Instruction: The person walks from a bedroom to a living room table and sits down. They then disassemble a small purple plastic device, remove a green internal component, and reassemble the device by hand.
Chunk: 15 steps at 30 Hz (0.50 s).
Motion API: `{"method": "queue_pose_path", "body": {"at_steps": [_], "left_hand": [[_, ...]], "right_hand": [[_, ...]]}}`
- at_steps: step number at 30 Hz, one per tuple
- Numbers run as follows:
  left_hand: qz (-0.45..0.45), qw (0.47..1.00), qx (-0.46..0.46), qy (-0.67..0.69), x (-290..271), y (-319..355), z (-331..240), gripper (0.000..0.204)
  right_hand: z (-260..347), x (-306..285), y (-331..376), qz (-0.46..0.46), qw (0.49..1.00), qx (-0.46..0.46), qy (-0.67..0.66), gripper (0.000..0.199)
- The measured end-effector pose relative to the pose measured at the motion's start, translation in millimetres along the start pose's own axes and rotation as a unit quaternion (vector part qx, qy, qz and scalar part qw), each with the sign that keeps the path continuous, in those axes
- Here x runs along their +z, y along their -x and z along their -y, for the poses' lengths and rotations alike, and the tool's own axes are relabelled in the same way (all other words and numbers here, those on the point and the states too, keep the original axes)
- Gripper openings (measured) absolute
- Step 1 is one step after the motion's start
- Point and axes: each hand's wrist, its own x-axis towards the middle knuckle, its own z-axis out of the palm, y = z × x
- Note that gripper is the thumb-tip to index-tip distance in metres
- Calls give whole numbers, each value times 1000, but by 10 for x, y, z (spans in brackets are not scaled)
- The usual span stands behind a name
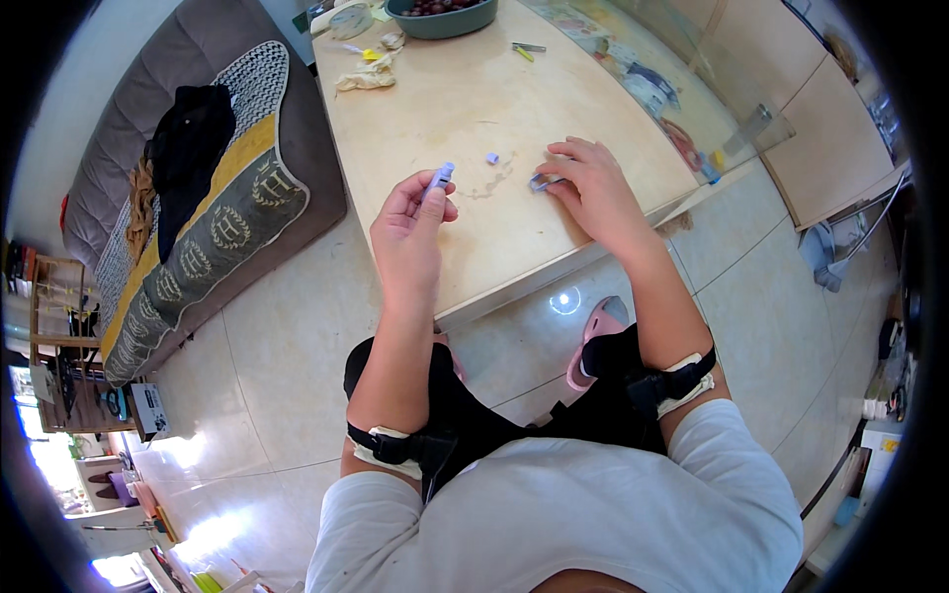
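Note:
My left hand (413, 217) is raised over the near left part of the table (425, 114), pinching a small lavender tube (441, 178) between thumb and fingers. The tube stands tilted with its narrower end up; its exact kind is too small to tell. Low over the tabletop to the right, my right hand (591, 188) has its thumb and fingertips closed on a small grey-lavender piece (541, 182), partly hidden by the fingers. Between the hands a short lavender cap (491, 158) rests on the wood, beside a faint wet-looking mark.
A green-grey basin (445, 24) of dark round fruit stands at the far edge. Crumpled cream cloth or gloves (366, 75) lie far left, and a small metal tool (529, 46) lies far right. A clear panel (707, 89) borders the right side. A grey sofa (109, 109) stands left.

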Motion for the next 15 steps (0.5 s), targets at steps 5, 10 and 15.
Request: {"method": "queue_pose_path", "body": {"at_steps": [5, 10, 15], "left_hand": [[12, 1000, -19, 4, -15, 47, 20, 19], [23, 1000, -18, 5, -23, 78, -12, 19], [41, 999, -12, 14, -15, 76, -1, 19]], "right_hand": [[24, -63, -74, 8, 996, 57, -74, 23], [195, -197, -105, -111, 971, 64, -202, 20], [334, -307, -106, -89, 732, 198, -646, 23]]}}
